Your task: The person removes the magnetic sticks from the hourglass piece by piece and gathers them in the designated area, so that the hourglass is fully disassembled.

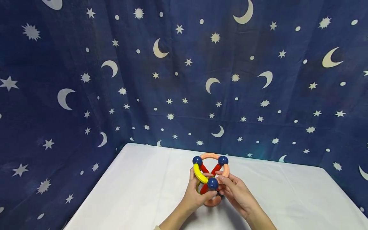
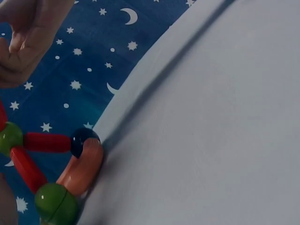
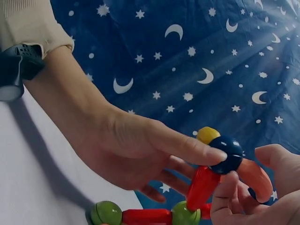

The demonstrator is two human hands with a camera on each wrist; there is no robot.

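A ball-and-stick toy structure stands on the table between both hands. Its top ring joins blue balls (image 1: 212, 183) with a yellow curved stick (image 1: 199, 174) and peach curved sticks (image 1: 226, 171). Beneath the ring, red sticks (image 3: 203, 185) meet at a green ball (image 3: 187, 214), and a lower ring rests on the cloth. My left hand (image 1: 193, 195) grips the structure from the left, thumb at the front blue ball, some fingers hidden behind. From the right, my right hand (image 1: 240, 193) pinches the right-hand peach stick close to that ball.
A white cloth covers the table (image 1: 138, 185). Dark blue curtains (image 1: 189, 83) with moons and stars hang behind it and along the left side. In the right wrist view, a camera (image 3: 18, 70) sits on the left wrist.
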